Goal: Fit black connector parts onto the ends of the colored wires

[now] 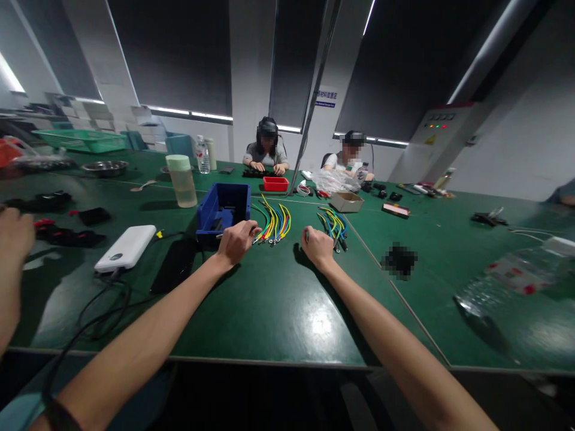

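Observation:
My left hand (237,244) is closed at the front right corner of a blue plastic bin (207,211), its fingertips by a bundle of wires. That bundle of yellow, green, blue and red wires (282,220) lies fanned out on the green table, with metal ring terminals at the near ends. To the right, my right hand (320,245) is curled closed just above or on the tabletop. Beside it lies a second bundle of yellow, blue and green wires (333,224). What either hand holds, if anything, is hidden by the fingers. Dark pieces sit inside the bin.
A white power bank (126,248) with black cables and a black phone (173,266) lie at left. Behind stand a lidded bottle (181,182), a red tray (275,184) and a small cardboard box (346,202). A plastic bottle (507,278) lies at right. Two people sit opposite; another person's hand (13,239) shows at far left.

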A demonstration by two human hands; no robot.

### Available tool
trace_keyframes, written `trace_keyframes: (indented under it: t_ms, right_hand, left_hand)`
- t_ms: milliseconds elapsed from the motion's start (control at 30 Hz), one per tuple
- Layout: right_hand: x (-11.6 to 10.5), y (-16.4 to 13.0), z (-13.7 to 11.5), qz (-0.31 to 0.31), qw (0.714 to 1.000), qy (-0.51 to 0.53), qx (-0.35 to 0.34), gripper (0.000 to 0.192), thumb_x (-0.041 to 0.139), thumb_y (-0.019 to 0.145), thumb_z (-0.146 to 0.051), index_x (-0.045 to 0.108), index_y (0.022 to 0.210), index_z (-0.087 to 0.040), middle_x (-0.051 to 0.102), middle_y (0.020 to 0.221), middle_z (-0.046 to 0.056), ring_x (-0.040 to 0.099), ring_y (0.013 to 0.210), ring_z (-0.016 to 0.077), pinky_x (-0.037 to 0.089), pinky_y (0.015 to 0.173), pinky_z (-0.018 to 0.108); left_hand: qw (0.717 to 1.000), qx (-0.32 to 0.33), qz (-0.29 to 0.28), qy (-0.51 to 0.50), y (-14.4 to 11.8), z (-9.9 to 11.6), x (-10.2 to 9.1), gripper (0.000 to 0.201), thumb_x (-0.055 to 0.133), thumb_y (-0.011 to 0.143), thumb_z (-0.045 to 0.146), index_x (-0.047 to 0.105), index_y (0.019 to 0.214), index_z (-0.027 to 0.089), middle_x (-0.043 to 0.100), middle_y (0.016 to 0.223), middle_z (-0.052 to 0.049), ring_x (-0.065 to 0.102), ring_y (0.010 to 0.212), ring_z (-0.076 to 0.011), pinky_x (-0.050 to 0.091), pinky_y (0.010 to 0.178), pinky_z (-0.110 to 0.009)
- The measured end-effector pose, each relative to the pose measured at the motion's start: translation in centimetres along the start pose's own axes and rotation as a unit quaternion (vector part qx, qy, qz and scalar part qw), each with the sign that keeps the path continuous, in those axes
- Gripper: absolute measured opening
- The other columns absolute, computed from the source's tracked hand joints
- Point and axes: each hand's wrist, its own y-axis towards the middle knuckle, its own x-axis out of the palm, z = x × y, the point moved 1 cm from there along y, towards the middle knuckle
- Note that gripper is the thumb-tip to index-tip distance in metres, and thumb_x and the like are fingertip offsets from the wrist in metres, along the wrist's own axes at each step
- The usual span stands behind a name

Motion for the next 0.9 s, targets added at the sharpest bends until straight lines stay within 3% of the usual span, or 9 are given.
trace_keyframes:
  t_ms: [200, 367, 533, 900]
  right_hand:
    - [0.6, 1.0, -3.9, -0.048, 0.999, 0.003, -0.005, 0.035, 0.031, 0.094, -0.033, 0.062, 0.101, -0.017, 0.069, 0.093, 0.014, 0.065, 0.085, 0.0226, 0.041, 0.071, 0.027]
    - [1.5, 3.0, -5.5, -0.075, 0.995, 0.033, 0.055, 0.048, 0.030, 0.094, -0.044, 0.066, 0.098, -0.014, 0.068, 0.097, 0.019, 0.065, 0.092, 0.0279, 0.044, 0.079, 0.034]
    - [2.7, 4.6, -5.3, -0.110, 0.987, 0.049, 0.107, 0.054, 0.037, 0.089, -0.051, 0.068, 0.100, -0.009, 0.066, 0.101, 0.023, 0.063, 0.097, 0.0313, 0.046, 0.080, 0.037]
    - [3.7, 6.1, -3.9, -0.164, 0.982, 0.059, 0.079, 0.040, 0.046, 0.085, -0.040, 0.067, 0.103, -0.011, 0.066, 0.106, 0.021, 0.063, 0.100, 0.0306, 0.047, 0.080, 0.037]
  left_hand:
    - [0.998, 0.033, -0.026, -0.048, 0.1, 0.2, -0.2, 0.018, 0.040, 0.094, 0.026, 0.055, 0.098, 0.016, 0.066, 0.087, -0.008, 0.064, 0.080, -0.0179, 0.047, 0.072, -0.028]
    - [0.998, 0.020, -0.021, -0.050, -0.1, 0.3, -0.1, 0.018, 0.040, 0.094, 0.025, 0.055, 0.096, 0.017, 0.066, 0.082, -0.007, 0.064, 0.074, -0.0177, 0.046, 0.068, -0.027]
    - [0.997, 0.002, -0.039, -0.061, -0.3, 0.2, 0.3, 0.016, 0.042, 0.093, 0.026, 0.056, 0.093, 0.018, 0.065, 0.077, -0.005, 0.063, 0.067, -0.0163, 0.044, 0.062, -0.025]
    - [0.997, -0.029, -0.049, -0.049, -0.4, -0.1, 0.9, 0.019, 0.043, 0.093, 0.031, 0.057, 0.094, 0.018, 0.065, 0.072, -0.004, 0.062, 0.062, -0.0164, 0.040, 0.057, -0.025]
